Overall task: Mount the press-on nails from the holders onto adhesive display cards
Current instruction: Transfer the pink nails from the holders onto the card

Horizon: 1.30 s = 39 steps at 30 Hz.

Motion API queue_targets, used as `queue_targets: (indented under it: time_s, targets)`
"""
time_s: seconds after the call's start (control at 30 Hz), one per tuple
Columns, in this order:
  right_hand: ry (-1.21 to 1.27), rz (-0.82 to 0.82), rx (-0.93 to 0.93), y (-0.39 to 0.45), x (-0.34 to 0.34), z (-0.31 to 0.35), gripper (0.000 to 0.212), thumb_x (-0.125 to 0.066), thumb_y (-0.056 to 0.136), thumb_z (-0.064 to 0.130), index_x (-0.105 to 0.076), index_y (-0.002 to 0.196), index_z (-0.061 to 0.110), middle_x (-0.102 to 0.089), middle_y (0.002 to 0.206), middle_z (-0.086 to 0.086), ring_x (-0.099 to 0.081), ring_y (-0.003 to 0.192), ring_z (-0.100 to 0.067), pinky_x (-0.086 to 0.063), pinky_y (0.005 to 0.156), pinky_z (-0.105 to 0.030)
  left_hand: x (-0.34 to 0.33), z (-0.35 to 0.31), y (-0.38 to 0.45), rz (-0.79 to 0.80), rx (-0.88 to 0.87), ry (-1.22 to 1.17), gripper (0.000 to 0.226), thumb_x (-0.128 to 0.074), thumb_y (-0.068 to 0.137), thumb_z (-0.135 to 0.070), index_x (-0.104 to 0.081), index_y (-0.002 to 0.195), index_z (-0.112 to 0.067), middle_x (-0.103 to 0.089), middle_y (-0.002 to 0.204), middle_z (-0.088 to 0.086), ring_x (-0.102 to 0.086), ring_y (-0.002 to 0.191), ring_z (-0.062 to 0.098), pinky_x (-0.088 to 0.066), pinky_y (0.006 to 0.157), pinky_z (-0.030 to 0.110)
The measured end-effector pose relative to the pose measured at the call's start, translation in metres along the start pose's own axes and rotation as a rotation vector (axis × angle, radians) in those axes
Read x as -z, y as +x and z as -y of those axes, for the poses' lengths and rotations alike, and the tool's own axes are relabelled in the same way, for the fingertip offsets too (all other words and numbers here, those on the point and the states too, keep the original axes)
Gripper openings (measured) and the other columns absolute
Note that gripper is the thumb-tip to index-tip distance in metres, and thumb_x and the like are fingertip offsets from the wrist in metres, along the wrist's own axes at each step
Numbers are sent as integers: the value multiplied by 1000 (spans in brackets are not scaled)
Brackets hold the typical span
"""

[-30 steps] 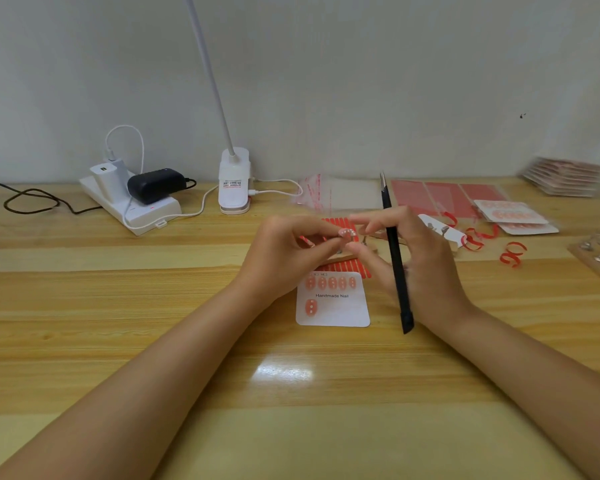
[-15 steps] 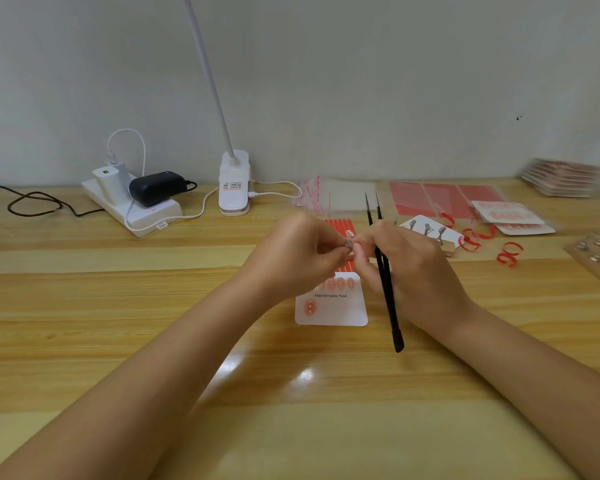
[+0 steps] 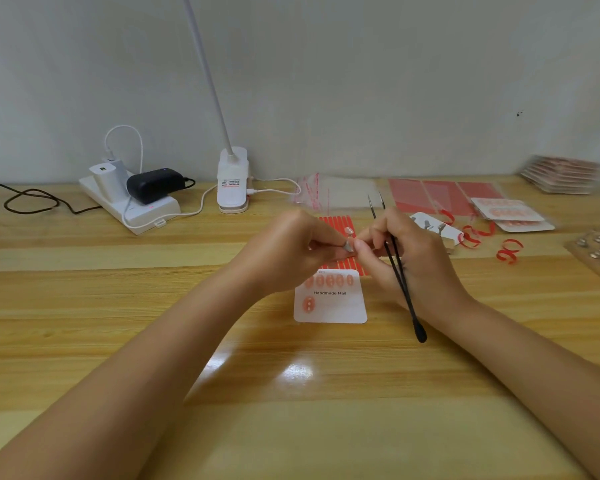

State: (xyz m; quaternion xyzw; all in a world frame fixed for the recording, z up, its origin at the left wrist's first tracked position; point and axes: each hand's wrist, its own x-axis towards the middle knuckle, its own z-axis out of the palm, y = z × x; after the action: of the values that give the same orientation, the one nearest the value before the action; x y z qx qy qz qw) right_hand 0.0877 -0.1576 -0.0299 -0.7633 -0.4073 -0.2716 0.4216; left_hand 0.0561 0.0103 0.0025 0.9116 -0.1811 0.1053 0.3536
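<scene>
Your two hands have closed in on each other at the centre of the frame, just above the display card (image 3: 329, 308): a second ago the nail sat up in plain sight between them, and now your left hand (image 3: 291, 249) and right hand (image 3: 406, 252) meet fingertip to fingertip, pinching the small holder (image 3: 350, 244) with its nail between them. Your right hand also keeps the black tweezers (image 3: 397, 268) tucked against the palm, and they have swung from nearly upright to a slant, tips up toward the top of the frame (unused, it seems). I judge you are prising the nail off its holder by hand. The card, lying flat on the table (image 3: 118, 306), carries five nails in its top row and one below, so most of the lower row is yet to fill.
</scene>
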Motion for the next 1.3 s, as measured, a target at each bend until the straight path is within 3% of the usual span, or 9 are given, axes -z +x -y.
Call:
queue_targets:
  time_s: [0.17, 0.37, 0.5, 0.63, 0.77, 0.9, 1.03, 1.2, 1.3]
  targets:
    - [-5, -19, -3, 1, -1, 2, 31, -60, 82, -1, -38, 76, 20, -62, 68, -12, -65, 66, -15, -47, 57, -32, 2, 2, 1, -19, -34, -57, 17, -68, 81, -9, -73, 98, -8, -72, 88, -2, -60, 67, -12, -46, 65, 5]
    - [-51, -101, -82, 6, -4, 3, 40, -57, 86, -2, -35, 70, 27, -50, 56, -4, -56, 55, -17, -45, 52, -22, 0, 1, 0, -137, -76, -5, 15, -70, 81, -11, -74, 94, -7, -72, 86, 2, -63, 70, 1, -52, 71, 19]
    - [-35, -172, -197, 9, 11, -10, 34, -55, 89, 4, -37, 68, 25, -48, 57, -2, -56, 57, -17, -45, 52, -22, 2, -7, 2, -172, -204, -44, 15, -72, 77, -8, -74, 92, -9, -69, 85, -4, -64, 73, 3, -49, 73, 13]
    - [-49, -184, -128, 4, 10, -10, 27, -59, 88, 3, -40, 77, 18, -56, 62, -10, -56, 60, -16, -44, 52, -18, 1, 2, 5, -300, 6, -241, 19, -74, 74, -9, -70, 89, -21, -60, 92, -9, -55, 83, -9, -42, 72, 7]
    - [-25, -178, -147, 2, 3, -11, 38, -59, 87, 1, -36, 73, 28, -58, 64, -15, -60, 62, -21, -45, 55, -18, -9, 15, 3, -315, 273, -334, 10, -73, 77, -13, -67, 75, -21, -62, 81, -12, -62, 84, 7, -52, 66, 17]
    - [-63, -154, -119, -1, 0, -12, 33, -63, 85, 2, -39, 79, 23, -62, 69, -12, -64, 64, -26, -47, 60, -30, -18, 17, 6, -270, 303, -211, 18, -76, 75, -20, -61, 68, -25, -64, 77, -10, -61, 79, 9, -51, 72, 23]
    - [-55, -133, -111, -2, -1, -11, 35, -65, 83, 2, -38, 78, 23, -65, 73, -10, -61, 67, -16, -49, 62, -26, -21, 17, 7, -222, 344, -38, 18, -77, 74, -31, -59, 71, -27, -64, 78, -10, -62, 82, 15, -49, 85, 46]
    - [-35, -119, -66, -2, -1, -9, 30, -65, 82, 1, -42, 78, 20, -66, 76, -8, -65, 77, -12, -52, 68, -26, -19, 16, 8, -189, 360, -23, 17, -75, 75, -33, -62, 79, -24, -61, 77, -12, -59, 80, 12, -49, 85, 44]
    - [-14, -111, -32, -3, -1, -9, 24, -65, 82, 0, -46, 77, 13, -67, 77, -9, -61, 89, -4, -53, 72, -19, -11, 14, 7, -153, 342, -13, 29, -75, 74, -30, -54, 94, -30, -51, 94, -14, -53, 102, 12, -41, 97, 45]
